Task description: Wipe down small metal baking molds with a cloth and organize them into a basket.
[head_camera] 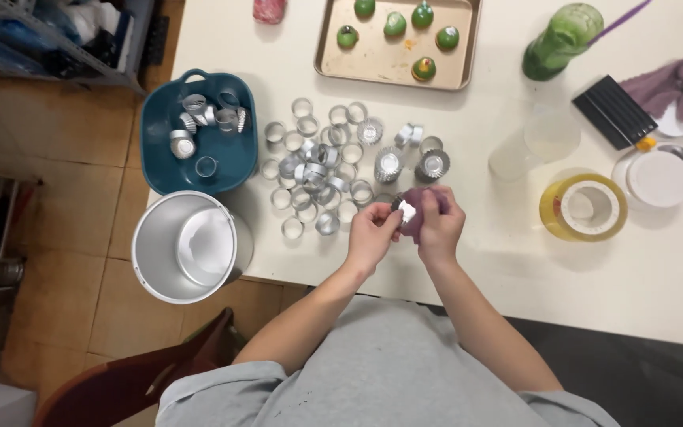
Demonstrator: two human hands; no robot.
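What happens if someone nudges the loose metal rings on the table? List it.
The metal rings look thin-walled and small, so they are probably light and would slide easily on the smooth white table. Most lie flat on their open ends, so rolling seems unlikely unless one tips on edge. They lie packed and overlapping, so pushing one would likely shift its neighbours.

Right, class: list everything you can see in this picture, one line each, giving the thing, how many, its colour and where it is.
Table: one, white, fills the view.
Metal rings and small fluted cups: too many to count, silver, table centre.
Tub: one, teal, left edge, holding more cups.
Bucket: one, silver, below the tub.
Baking tray: one, tan, top, with six green pieces.
Bottle: one, green, top right.
Tape roll: one, yellow, right.
Cloth: one, purple, far right.
Left hand: holds a small cup.
Right hand: holds a purple cloth against it.
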